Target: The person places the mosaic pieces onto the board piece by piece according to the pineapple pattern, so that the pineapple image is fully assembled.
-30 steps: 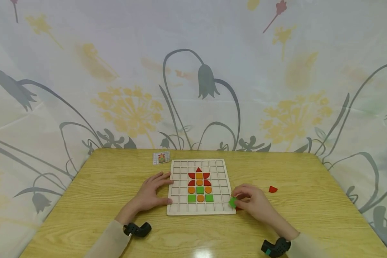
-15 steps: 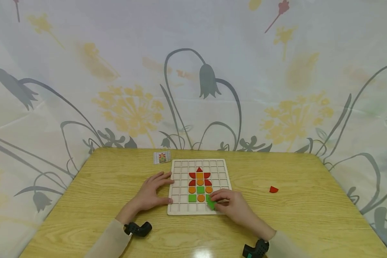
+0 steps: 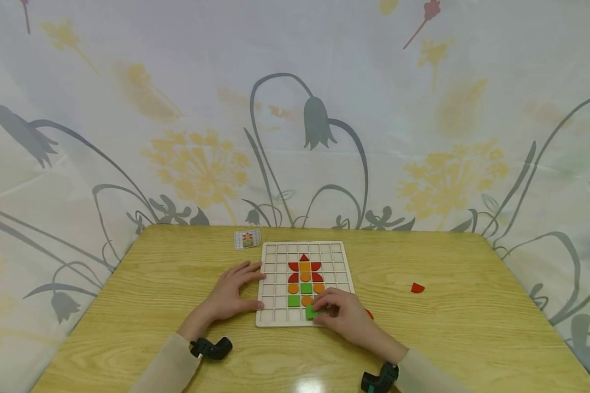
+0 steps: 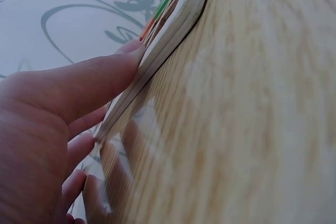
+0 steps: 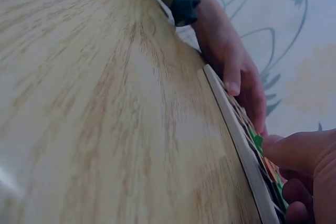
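Note:
The white gridded board (image 3: 275, 314) lies on the table with red, orange and green tiles forming a figure in its cells. My right hand (image 3: 346, 316) pinches a green square tile (image 3: 310, 312) between thumb and fingers over the board's near rows, just below an orange round tile (image 3: 306, 301). That hand covers part of the lower right of the pattern. My left hand (image 3: 226, 295) rests at the board's left edge, fingers spread; in the left wrist view its thumb (image 4: 118, 64) lies on the board's rim.
A small picture card (image 3: 247, 239) of a similar figure lies behind the board's left corner. One red quarter-round tile (image 3: 417, 287) lies on the table to the right. Another red piece (image 3: 369, 314) shows partly behind my right hand. A patterned cloth stands behind the table.
My right hand has carried the green square from the board's right edge leftward to its near middle cells, uncovering a red piece. The left hand has stayed in place.

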Available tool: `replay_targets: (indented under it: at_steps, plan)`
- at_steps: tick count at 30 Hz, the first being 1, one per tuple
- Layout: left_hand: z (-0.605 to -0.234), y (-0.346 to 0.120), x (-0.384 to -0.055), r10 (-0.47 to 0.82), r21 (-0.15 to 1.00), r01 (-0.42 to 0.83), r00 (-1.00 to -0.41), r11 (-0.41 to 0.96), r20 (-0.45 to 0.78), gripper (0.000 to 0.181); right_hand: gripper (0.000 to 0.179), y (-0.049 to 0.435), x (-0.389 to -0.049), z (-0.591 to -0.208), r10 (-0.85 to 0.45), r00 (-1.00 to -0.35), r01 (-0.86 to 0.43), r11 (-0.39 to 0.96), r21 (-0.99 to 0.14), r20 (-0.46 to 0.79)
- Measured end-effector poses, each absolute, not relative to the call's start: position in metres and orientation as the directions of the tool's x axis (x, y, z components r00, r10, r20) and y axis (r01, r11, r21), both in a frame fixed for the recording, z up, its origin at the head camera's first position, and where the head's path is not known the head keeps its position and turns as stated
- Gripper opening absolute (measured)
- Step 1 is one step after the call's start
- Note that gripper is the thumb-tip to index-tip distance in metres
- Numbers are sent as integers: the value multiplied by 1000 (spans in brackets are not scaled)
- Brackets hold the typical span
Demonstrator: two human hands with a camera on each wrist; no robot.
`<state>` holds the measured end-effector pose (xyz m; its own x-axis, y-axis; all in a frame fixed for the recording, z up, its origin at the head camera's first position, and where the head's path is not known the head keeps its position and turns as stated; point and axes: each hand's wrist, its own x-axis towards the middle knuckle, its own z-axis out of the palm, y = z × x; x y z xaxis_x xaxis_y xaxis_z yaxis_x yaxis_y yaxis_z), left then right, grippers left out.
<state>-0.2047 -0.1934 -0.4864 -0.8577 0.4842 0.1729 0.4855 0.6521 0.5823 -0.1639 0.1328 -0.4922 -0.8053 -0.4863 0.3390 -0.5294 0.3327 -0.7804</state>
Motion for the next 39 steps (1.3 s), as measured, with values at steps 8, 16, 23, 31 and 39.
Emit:
replay_targets:
  at_steps: [8,16,23,31,39]
  plan:
    - [-487,-193,-205,485,589,487,-857,645,177,61,9,135,-165,-492,-516,-808,-514,379,-770,285]
    - [-488,-193,-207,487,601,484,-856,636,174,61,5,133,-163,-491,-521,-804,-530,409,-743,286]
    - [-487,-193,-206,486,604,481,-857,635,172,61,14,131,-160,-489,-533,-795,-547,421,-724,290]
    - [-487,-193,-205,485,605,479,-858,636,170,61,15,129,-160,-490,-534,-795,-545,422,-724,287]
    - [-489,-194,-206,483,603,475,-860,641,164,61,16,127,-160,-492,-526,-794,-551,413,-725,304]
